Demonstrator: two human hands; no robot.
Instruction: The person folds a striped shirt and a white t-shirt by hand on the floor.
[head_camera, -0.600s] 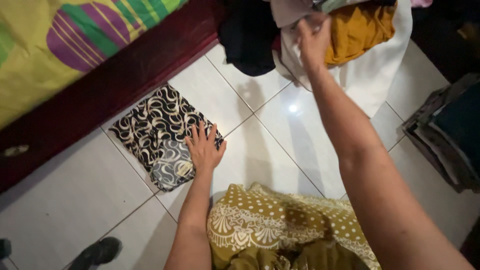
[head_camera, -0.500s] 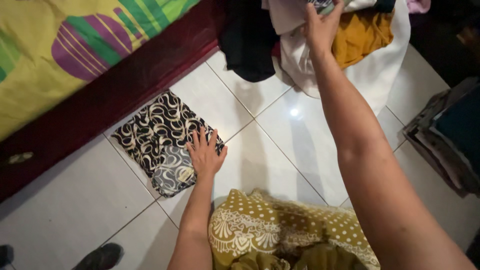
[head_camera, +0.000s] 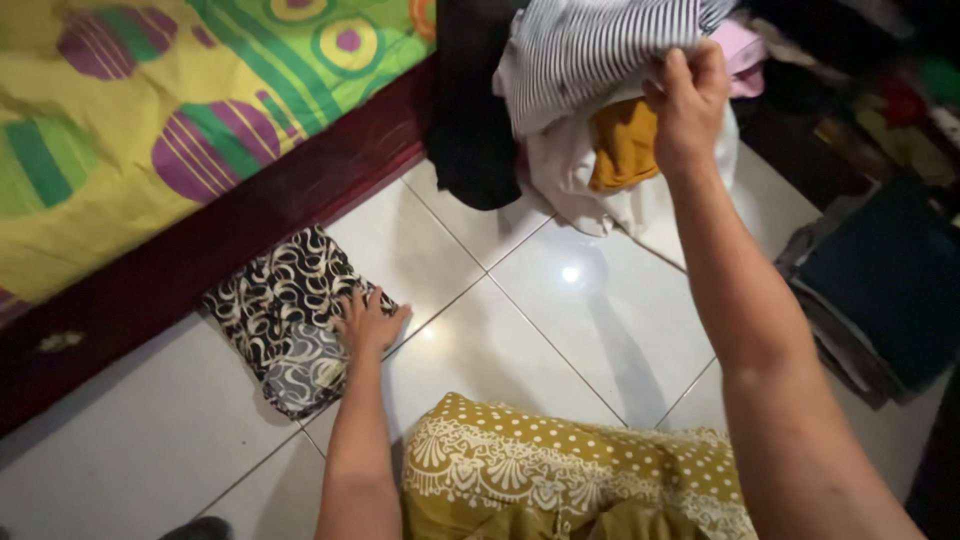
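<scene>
My left hand (head_camera: 368, 322) lies flat, fingers spread, on the edge of a folded black cloth with cream swirls (head_camera: 283, 315) resting on the white floor tiles (head_camera: 560, 330). My right hand (head_camera: 690, 95) reaches up and grips a black-and-white striped garment (head_camera: 590, 55) at the top of a clothes pile. Under the striped garment a mustard yellow piece (head_camera: 622, 148) and white cloth (head_camera: 575, 185) show. A black garment (head_camera: 470, 110) hangs at the pile's left side.
A bed with a yellow, green and purple patterned sheet (head_camera: 170, 120) and a dark red frame (head_camera: 250, 235) runs along the left. An olive cloth with cream dots and lace print (head_camera: 570, 465) covers my lap. Folded dark clothes (head_camera: 880, 290) are stacked at the right.
My right hand has closed on the striped garment and lifted it off the pile. The view has tilted upward. My left hand stays on the folded patterned cloth.
</scene>
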